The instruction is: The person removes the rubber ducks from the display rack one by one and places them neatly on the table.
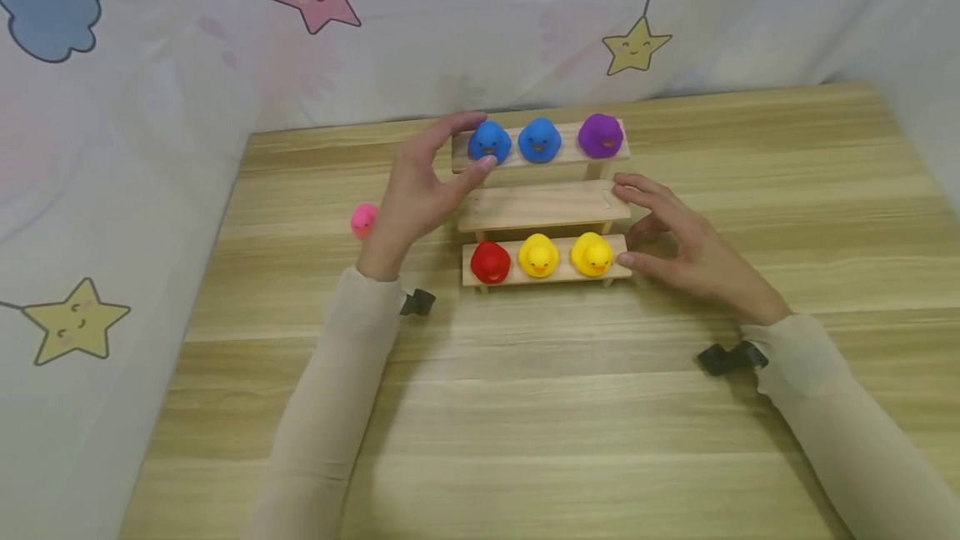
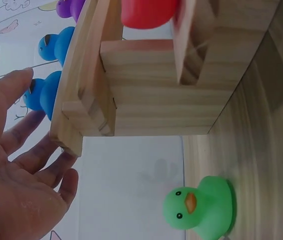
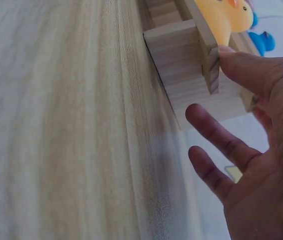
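A three-step wooden stand [image 1: 543, 205] stands between the hands. On its top step sit two blue ducks and a purple duck [image 1: 601, 137]. My left hand [image 1: 423, 182] pinches the leftmost blue duck [image 1: 489, 140], thumb in front and forefinger behind, with the duck at the step's surface. The bottom step bears a red duck [image 1: 491, 263] and two yellow ducks [image 1: 538, 256]. My right hand [image 1: 686, 248] is at the stand's right end, thumb touching the bottom step beside the right yellow duck and forefinger at the middle step, other fingers loosely spread.
A pink duck [image 1: 363, 220] lies on the table left of the stand, partly behind the left wrist. The left wrist view shows a green duck [image 2: 201, 207] on the table, hidden from the head view. A printed curtain [image 1: 420, 32] borders the table's back and left.
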`<state>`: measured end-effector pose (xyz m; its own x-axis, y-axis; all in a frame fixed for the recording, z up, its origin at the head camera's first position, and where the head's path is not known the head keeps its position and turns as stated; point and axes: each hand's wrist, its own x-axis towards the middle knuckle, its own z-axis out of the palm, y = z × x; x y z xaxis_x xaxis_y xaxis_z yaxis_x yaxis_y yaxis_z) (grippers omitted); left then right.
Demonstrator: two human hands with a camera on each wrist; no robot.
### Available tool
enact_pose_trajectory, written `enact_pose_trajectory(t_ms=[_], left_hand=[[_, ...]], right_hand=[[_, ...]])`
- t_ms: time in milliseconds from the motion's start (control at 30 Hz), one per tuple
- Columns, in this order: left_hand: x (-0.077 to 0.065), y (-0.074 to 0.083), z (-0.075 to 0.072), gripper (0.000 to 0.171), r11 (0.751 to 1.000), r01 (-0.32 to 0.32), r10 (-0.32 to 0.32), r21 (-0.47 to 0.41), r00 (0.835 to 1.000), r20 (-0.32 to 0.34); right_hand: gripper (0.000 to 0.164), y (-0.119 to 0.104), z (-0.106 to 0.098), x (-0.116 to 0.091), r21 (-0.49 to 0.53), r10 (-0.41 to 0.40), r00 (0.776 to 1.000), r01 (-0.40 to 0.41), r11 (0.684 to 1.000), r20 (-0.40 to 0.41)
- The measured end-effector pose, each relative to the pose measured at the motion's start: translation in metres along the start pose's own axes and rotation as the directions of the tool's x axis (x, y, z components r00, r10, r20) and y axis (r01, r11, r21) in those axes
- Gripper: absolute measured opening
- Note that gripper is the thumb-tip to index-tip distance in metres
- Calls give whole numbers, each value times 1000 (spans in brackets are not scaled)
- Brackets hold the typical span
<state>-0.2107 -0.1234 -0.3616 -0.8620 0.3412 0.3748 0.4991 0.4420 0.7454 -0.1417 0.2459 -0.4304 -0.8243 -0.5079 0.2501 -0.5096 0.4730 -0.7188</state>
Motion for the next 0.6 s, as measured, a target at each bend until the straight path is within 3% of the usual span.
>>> enact_pose_trajectory(t_ms=[600], left_hand=[[-1, 1, 10, 50, 1000, 8, -10, -31, 999, -52]], right_hand=[[94, -2, 0, 1, 23, -15, 1000, 15, 1000, -2]])
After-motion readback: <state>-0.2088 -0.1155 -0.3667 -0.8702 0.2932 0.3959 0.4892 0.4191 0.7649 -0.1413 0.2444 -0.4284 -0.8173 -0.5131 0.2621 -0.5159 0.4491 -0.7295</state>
